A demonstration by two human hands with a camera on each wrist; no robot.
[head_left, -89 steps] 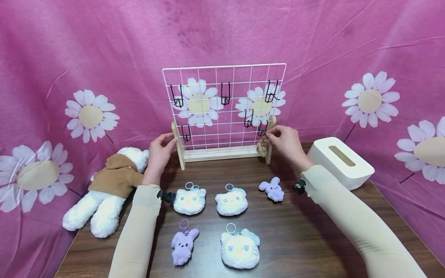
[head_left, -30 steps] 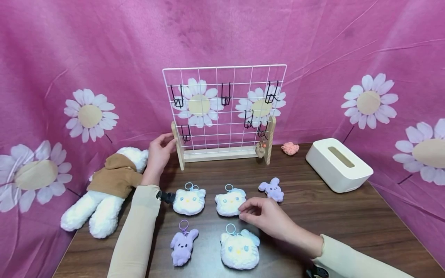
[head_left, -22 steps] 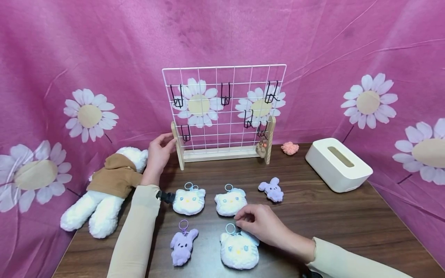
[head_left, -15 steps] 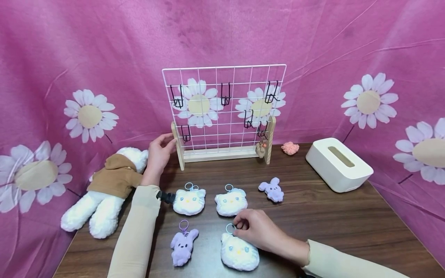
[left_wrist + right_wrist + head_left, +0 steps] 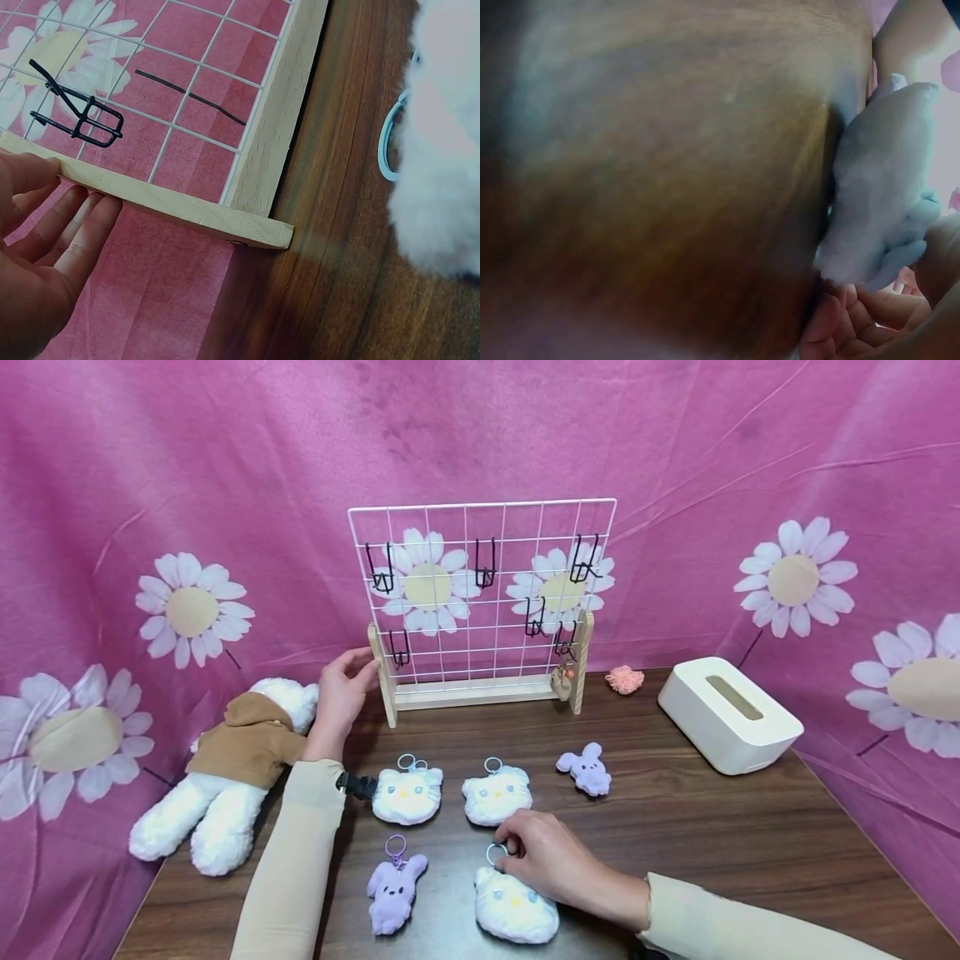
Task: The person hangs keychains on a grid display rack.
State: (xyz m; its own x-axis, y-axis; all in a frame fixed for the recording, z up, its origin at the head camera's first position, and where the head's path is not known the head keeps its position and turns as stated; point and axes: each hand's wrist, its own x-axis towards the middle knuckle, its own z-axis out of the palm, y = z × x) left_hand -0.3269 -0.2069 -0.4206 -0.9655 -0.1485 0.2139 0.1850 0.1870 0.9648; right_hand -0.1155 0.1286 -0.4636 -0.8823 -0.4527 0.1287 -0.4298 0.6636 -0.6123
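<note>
My left hand (image 5: 343, 697) holds the wooden left post (image 5: 165, 196) of a white wire grid rack (image 5: 467, 507), its thumb and fingers at the post's edges. At the front, my right hand (image 5: 551, 858) is over the top of a white cat plush keychain (image 5: 513, 906), thumb and forefinger pinching at its pale blue ring (image 5: 491, 855). In the right wrist view the curled right fingers (image 5: 825, 322) sit beside the plush, whose bow is mostly hidden from the head camera. Black hooks (image 5: 485, 577) are on the grid, and a small brown charm (image 5: 561, 683) hangs at its lower right.
Two more white cat keychains (image 5: 407, 796) lie behind, with a purple plush keychain (image 5: 393, 897) front left and another purple plush (image 5: 588, 770) at right. A coral pompom (image 5: 625, 680), a cream tissue box (image 5: 727, 714) and a white bear (image 5: 225, 777) in brown stand around the rack.
My right hand has left the rack's lower right hook, where the brown charm hangs, and come forward to the front cat keychain, which has tilted slightly. The left hand stays at the post.
</note>
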